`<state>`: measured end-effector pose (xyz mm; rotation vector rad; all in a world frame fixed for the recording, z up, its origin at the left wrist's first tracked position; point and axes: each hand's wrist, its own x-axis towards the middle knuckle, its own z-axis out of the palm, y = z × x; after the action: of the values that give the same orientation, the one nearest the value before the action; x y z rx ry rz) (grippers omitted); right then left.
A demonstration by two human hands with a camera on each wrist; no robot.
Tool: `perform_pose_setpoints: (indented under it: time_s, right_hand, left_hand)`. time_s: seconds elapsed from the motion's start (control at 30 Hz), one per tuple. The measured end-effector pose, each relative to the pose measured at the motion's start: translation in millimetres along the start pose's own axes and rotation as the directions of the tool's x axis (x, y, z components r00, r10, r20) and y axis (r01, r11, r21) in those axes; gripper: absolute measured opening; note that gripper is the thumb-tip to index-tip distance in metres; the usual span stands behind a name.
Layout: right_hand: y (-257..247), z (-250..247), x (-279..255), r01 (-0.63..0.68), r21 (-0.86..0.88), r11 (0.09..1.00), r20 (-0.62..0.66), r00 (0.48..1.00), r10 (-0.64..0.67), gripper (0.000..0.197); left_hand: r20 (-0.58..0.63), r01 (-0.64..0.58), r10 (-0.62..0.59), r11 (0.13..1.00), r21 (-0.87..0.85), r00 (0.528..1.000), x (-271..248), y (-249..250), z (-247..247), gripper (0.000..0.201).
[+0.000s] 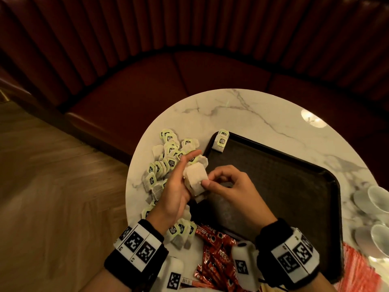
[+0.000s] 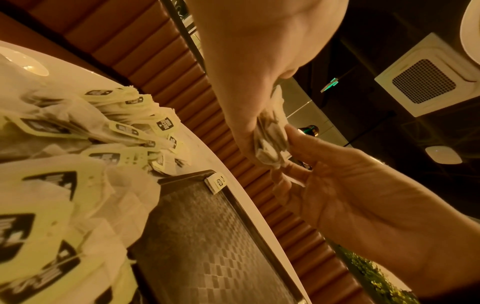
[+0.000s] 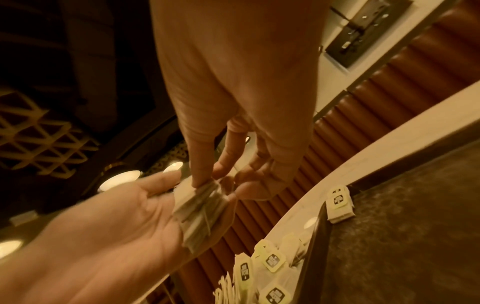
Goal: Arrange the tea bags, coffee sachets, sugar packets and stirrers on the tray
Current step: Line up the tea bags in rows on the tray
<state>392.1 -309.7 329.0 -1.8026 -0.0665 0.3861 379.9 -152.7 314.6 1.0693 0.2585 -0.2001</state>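
While both hands (image 1: 174, 186) grip one tea-bag stack (image 1: 194, 180), two tea bags (image 1: 220, 141) sit on one tray (image 1: 294, 186)

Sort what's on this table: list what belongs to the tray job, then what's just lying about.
Belongs to the job:
held tea bags
loose tea bag pile
tea bags in tray corner
coffee sachets
tray

Just lying about:
white cups

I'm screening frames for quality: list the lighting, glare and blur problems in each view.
Head view: dim and warm, lamp glare on the table, cups smeared at the right edge. Left wrist view: yellow cast, near tea bags blurred. Right wrist view: left hand soft, stack motion-blurred.
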Motion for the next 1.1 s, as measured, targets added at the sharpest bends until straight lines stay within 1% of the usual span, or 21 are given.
perform_pose_setpoints:
  time_s: [0.13, 0.23, 0.37, 0.43, 0.57, 0.63, 0.7, 0.77, 0.83, 0.87, 0.97, 1.03, 1.1]
  right_hand:
    - [-0.4, -12.1, 0.5, -0.042, 0.147, 0.988, 0.025, 0.999, 0.039, 0.006]
    - [1.1, -16.8, 1.7, -0.037, 0.179, 0.983, 0.034, 0.999, 0.031, 0.010]
    - [-0.2, -20.1, 0.6, -0.068, 0.287, 0.956, 0.079, 0.996, 0.047, 0.010]
    - [0.3, -23.0, 1.6, -0.069, 0.331, 0.941, 0.082, 0.996, 0.044, 0.009]
    - [-1.2, -26.6, 2.6, -0.047, 0.448, 0.893, 0.041, 0.999, 0.032, 0.007]
    - [-4.0, -27.5, 2.3, -0.028, 0.511, 0.859, 0.018, 1.000, 0.022, 0.009]
    - [-7.4, -28.7, 2.0, -0.001, 0.552, 0.834, -0.009, 1.000, 0.006, 0.014]
    - [-9.4, -28.7, 2.9, 0.031, 0.558, 0.829, -0.042, 0.999, -0.009, 0.018]
    - [-8.3, -26.7, 3.5, 0.072, 0.506, 0.859, -0.093, 0.995, -0.028, 0.019]
    - [-7.4, -24.5, 3.5, 0.100, 0.449, 0.888, -0.126, 0.991, -0.048, 0.019]
    - [-5.6, -13.1, -0.4, 0.188, 0.225, 0.956, -0.195, 0.970, -0.145, 0.014]
    - [-7.7, -3.1, -4.8, 0.234, 0.079, 0.969, -0.225, 0.951, -0.211, 0.010]
    - [-10.1, 6.2, -8.5, 0.276, -0.073, 0.958, -0.242, 0.927, -0.285, 0.012]
  left_hand:
    - [-0.003, -0.029, 0.029, 0.999, 0.039, 1.000, 1.2, 2.8, -2.4, 0.047]
    - [0.002, -0.060, 0.061, 0.993, 0.103, 0.998, 0.4, 3.0, -1.1, 0.041]
    - [-0.029, -0.139, 0.148, 0.970, 0.201, 0.989, 2.1, 0.4, -2.0, 0.031]
    - [-0.019, -0.172, 0.182, 0.957, 0.232, 0.983, 3.0, -1.0, -2.9, 0.028]
    - [0.019, -0.226, 0.230, 0.934, 0.278, 0.973, 2.5, -2.7, -5.1, 0.036]
    - [0.022, -0.260, 0.267, 0.912, 0.318, 0.964, 2.2, -2.9, -5.8, 0.042]
    - [0.011, -0.281, 0.293, 0.906, 0.317, 0.956, 2.0, -2.7, -4.4, 0.049]
    - [-0.012, -0.266, 0.281, 0.922, 0.281, 0.960, 0.1, -1.3, -2.2, 0.043]
    - [-0.014, -0.226, 0.241, 0.928, 0.297, 0.971, -0.7, 0.1, -0.4, 0.031]
    - [-0.008, -0.216, 0.231, 0.922, 0.321, 0.973, -0.8, 1.0, 0.8, 0.027]
    - [0.006, -0.222, 0.238, 0.898, 0.379, 0.971, -1.1, 1.2, 5.6, 0.031]
    - [0.022, -0.238, 0.251, 0.881, 0.408, 0.968, -1.1, 1.0, 7.7, 0.032]
    - [0.014, -0.227, 0.245, 0.873, 0.432, 0.969, -1.9, 0.3, 8.8, 0.028]
